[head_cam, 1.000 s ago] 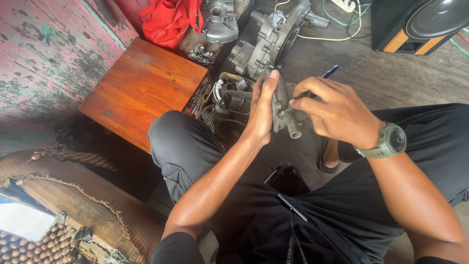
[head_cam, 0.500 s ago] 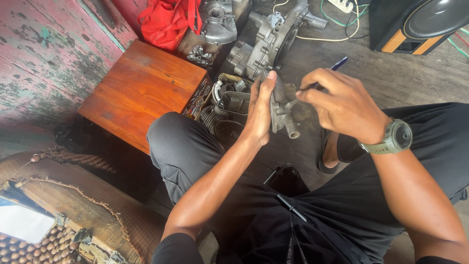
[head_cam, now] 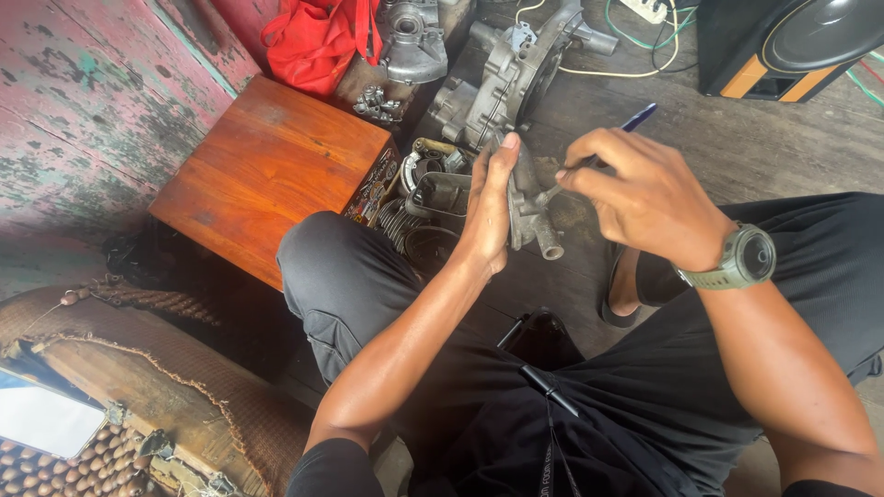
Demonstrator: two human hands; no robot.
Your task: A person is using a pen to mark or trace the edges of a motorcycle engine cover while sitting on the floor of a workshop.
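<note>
Dark plank floor (head_cam: 737, 138), one wooden stool (head_cam: 267, 175) left of the hands with bare boards open to their right, two engine casings (head_cam: 506, 83) just beyond, left hand (head_cam: 488, 207) clasping one small metal housing (head_cam: 532, 207), right hand (head_cam: 645, 198) pinching one blue-handled tool (head_cam: 635, 120) against it.

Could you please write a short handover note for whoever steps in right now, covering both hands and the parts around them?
Left hand: flat against the side of a small grey metal casting, holding it up over the lap.
Right hand: pinching a blue-handled screwdriver, tip set against the casting.
Nearby: larger engine casing on the floor ahead, a box of loose metal parts beside the wooden stool, red bag behind it.
Done: the casting is off the floor and in hand.
Left: the tool is at work on it; what the tip touches is hidden.
</note>
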